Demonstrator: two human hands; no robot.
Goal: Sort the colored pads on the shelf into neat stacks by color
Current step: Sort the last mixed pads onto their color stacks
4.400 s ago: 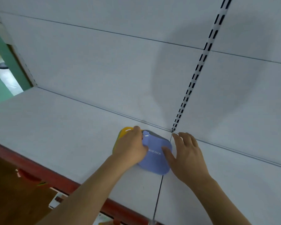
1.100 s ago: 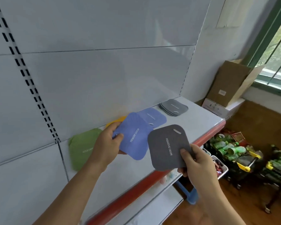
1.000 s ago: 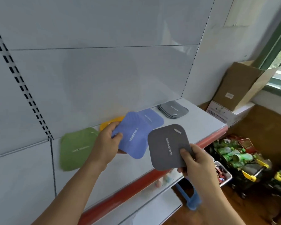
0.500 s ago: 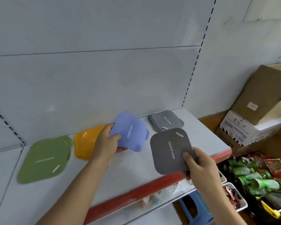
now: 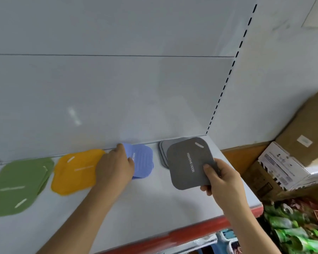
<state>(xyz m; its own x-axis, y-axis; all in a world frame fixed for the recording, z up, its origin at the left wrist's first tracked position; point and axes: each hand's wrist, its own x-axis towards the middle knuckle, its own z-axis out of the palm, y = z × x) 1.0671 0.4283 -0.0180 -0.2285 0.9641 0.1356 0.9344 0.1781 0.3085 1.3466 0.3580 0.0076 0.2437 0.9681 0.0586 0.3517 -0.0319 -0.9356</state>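
While both hands are busy: sorting is under way on the shelf (image 5: pixel 154 204).
Left hand (image 5: pixel 116 167): holding the blue pad (image 5: pixel 142 162) at the blue stack.
Right hand (image 5: pixel 222 177): pinching the dark grey pad (image 5: pixel 188 163) by its near corner.
Key relation: grey stack (image 5: pixel 166 148) lies just behind that pad, toward the back wall; right hand nearer.

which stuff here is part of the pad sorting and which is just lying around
Job: green pads, orange pads, blue pads, grey stack, dark grey pad in right hand, left hand.
Lying about: cardboard boxes, green packets.
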